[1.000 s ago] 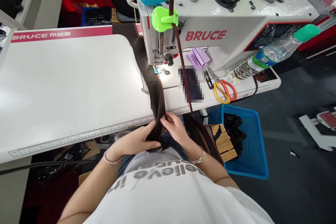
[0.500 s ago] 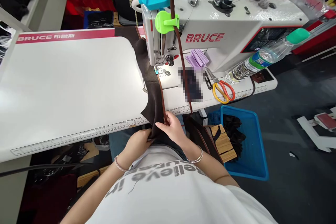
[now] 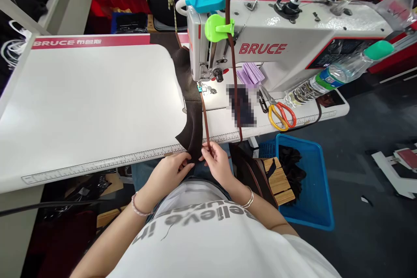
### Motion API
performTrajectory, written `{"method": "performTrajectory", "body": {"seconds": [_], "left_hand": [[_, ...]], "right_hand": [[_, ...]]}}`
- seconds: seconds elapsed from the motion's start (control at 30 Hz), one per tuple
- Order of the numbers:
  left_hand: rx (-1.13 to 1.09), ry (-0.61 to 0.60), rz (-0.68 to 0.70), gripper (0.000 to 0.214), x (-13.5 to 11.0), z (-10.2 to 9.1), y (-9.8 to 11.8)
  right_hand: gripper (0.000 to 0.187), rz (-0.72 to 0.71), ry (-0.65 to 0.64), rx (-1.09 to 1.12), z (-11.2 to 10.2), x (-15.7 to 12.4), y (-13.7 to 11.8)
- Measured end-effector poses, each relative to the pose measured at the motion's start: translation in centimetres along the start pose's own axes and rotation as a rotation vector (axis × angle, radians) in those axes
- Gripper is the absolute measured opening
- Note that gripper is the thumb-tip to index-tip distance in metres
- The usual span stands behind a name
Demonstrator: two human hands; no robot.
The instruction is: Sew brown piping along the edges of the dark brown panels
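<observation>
A strip of dark brown fabric (image 3: 192, 108) runs from under the presser foot of the white sewing machine (image 3: 276, 47) to the table's front edge. A thin brown binding tape (image 3: 206, 126) lies along its right side. My left hand (image 3: 169, 171) pinches the fabric's near end at the table edge. My right hand (image 3: 218, 163) pinches the fabric and tape just to the right, fingertips almost touching the left hand's. Both hands are closed on the cloth.
The white sewing table (image 3: 84, 100) spreads to the left. Orange-handled scissors (image 3: 280, 113), purple cards (image 3: 249, 73) and a water bottle (image 3: 335, 74) lie by the machine. A blue basket (image 3: 309, 182) with dark pieces stands on the floor at right.
The fabric has fed further toward the needle and its near end now sits at the table edge. Both hands moved up to it and closer together. The view shifted slightly right.
</observation>
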State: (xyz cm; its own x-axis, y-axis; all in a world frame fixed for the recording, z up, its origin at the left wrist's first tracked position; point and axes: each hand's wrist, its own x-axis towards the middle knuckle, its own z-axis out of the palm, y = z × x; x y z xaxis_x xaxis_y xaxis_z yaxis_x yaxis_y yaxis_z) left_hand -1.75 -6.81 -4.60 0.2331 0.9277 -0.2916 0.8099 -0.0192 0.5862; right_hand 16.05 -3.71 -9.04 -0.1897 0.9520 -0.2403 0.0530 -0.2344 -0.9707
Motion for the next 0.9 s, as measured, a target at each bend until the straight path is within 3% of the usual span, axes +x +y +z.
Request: {"method": "performTrajectory", "body": {"seconds": [0.13,0.2,0.33,0.43,0.67,0.9], "left_hand": [[0.102,0.424,0.203,0.029,3.3,-2.1,0.9],[0.22,0.523,0.269,0.034,5.8,-2.8,1.1],[0.402,0.497,0.266,0.047,10.2,-3.6,0.9],[0.447,0.412,0.237,0.054,11.7,-3.5,0.6],[0.464,0.352,0.226,0.055,11.6,-2.2,1.5],[0.421,0.374,0.197,0.05,11.6,-1.8,2.0]], "right_hand": [[0.028,-0.001,0.034,0.057,-0.2,-0.2,-0.2],[0.03,-0.014,0.036,0.089,-0.3,-0.3,-0.5],[0.03,-0.021,0.034,0.148,-0.9,-0.5,-1.2],[0.029,-0.039,0.046,0.196,-1.4,-0.5,-1.8],[0.027,-0.092,-0.04,0.189,-2.0,-0.2,-2.7],[0.031,0.018,-0.094,0.09,-1.9,0.0,-1.6]]}}
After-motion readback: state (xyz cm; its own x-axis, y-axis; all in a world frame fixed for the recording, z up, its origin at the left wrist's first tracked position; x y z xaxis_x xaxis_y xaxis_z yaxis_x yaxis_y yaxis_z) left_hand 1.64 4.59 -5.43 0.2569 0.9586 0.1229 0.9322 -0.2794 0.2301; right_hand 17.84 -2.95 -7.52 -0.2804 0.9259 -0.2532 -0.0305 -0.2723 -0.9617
